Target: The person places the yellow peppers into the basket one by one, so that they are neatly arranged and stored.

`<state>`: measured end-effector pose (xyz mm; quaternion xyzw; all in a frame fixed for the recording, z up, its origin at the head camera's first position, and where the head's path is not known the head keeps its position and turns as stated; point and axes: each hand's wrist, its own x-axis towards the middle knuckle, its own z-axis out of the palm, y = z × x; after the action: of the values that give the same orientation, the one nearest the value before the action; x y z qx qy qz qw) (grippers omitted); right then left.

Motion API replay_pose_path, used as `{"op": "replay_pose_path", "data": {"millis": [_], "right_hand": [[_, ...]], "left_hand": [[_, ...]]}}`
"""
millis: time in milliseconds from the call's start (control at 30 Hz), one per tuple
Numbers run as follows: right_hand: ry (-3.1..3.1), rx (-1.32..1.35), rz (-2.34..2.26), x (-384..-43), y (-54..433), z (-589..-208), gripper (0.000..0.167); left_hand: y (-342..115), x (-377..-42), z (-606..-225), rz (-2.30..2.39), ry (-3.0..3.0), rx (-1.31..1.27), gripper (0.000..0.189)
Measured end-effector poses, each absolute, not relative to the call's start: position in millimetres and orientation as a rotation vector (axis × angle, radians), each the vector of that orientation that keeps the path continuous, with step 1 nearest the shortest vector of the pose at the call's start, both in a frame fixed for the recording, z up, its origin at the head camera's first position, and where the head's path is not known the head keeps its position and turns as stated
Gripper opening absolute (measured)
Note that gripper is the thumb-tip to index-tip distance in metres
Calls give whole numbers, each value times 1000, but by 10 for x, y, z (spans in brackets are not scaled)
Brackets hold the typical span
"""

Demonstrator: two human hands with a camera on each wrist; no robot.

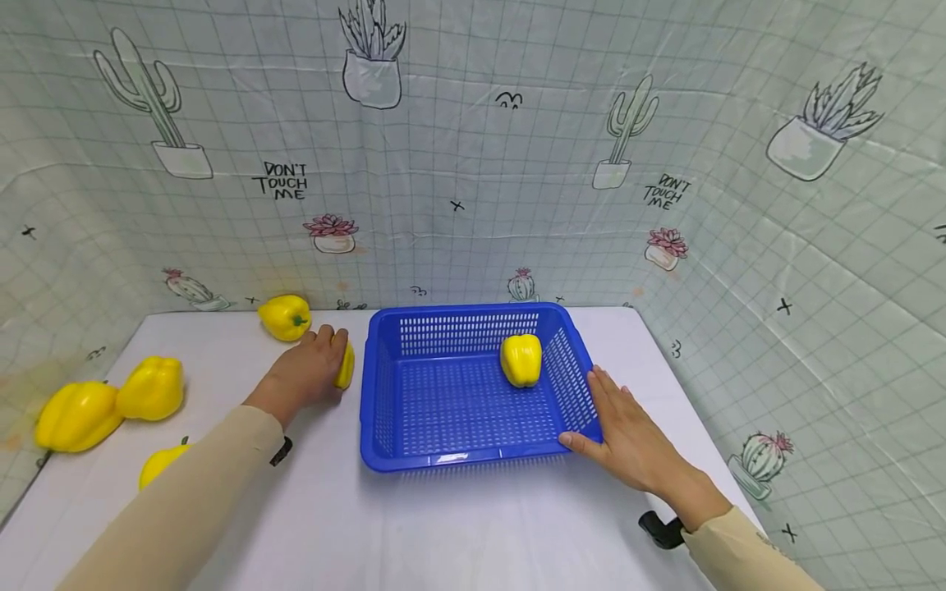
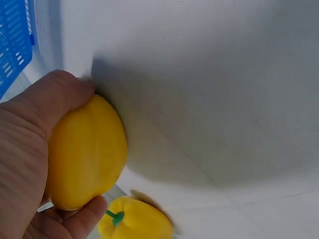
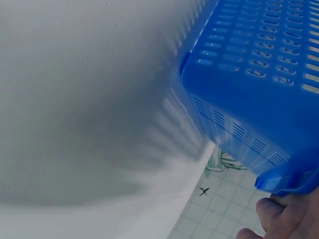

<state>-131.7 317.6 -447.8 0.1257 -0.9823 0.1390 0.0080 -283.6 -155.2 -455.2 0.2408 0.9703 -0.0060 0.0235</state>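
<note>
My left hand (image 1: 305, 371) grips a yellow bell pepper (image 2: 87, 149) just left of the blue basket (image 1: 454, 460). In the left wrist view, thumb and fingers reach round its opposite sides; from the head, only a yellow strip shows past the fingers. At the basket's front right corner lies my right hand (image 1: 634, 431), fingers straight along the right rim and thumb over the front rim. Inside the basket, near its right wall, sits another yellow bell pepper (image 1: 521, 360). Behind the left hand is a yellow pepper with a green stem (image 1: 285, 318).
Two yellow peppers touch at the far left, a long one (image 1: 77, 417) and a blocky one (image 1: 151, 388). A further pepper (image 1: 158, 464) is partly hidden by my left sleeve (image 1: 185, 501). Patterned cloth (image 1: 458, 164) rises behind the white table (image 1: 473, 533) and along its sides.
</note>
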Motion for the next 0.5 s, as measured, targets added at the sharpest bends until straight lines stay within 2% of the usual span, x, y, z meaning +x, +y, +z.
{"op": "replay_pose_path", "data": {"millis": [500], "right_hand": [[-3091, 385, 478, -1326, 3181, -4467, 105]], "left_hand": [[-1741, -2799, -4437, 39, 3099, 664, 91]]}}
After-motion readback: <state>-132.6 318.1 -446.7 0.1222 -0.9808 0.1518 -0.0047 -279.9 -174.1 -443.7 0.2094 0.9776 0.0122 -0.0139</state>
